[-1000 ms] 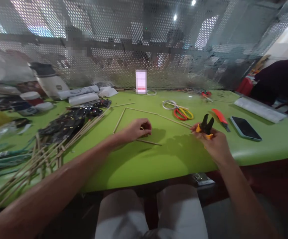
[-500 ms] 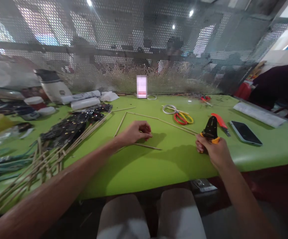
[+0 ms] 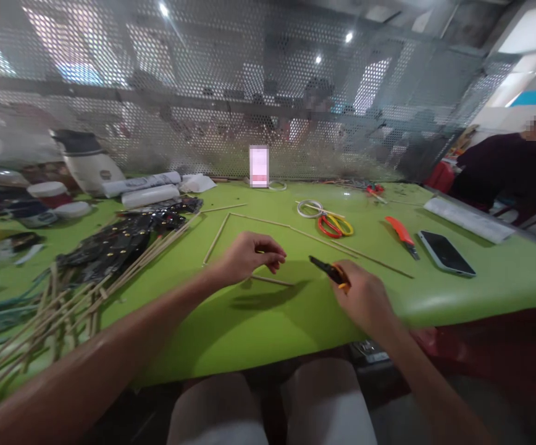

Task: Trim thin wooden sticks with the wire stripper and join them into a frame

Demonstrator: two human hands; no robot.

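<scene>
My right hand [image 3: 365,296] grips black pliers with orange handles [image 3: 328,270], their jaws pointing left toward my other hand. My left hand [image 3: 254,256] hovers over thin sticks, its thumb and fingertips pressed together; whatever they may pinch is too small to make out. Below its fingers a short stick [image 3: 275,282] lies on the green table [image 3: 231,334]. Behind it, jointed sticks form an angled outline [image 3: 259,218], and a longer stick [image 3: 379,262] runs to the right.
A stick bundle [image 3: 142,262] and black packets [image 3: 110,241] lie left. Coloured wire coils [image 3: 335,225], a red-orange cutter [image 3: 402,237], a phone [image 3: 446,252] and a white roll [image 3: 467,220] lie right. A lit phone [image 3: 259,165] stands behind. A person [image 3: 504,164] is at far right.
My right hand has moved left with the pliers, away from the long stick's right end, and the jaws have turned leftward. My left hand stays over the sticks. The camera view has shifted slightly.
</scene>
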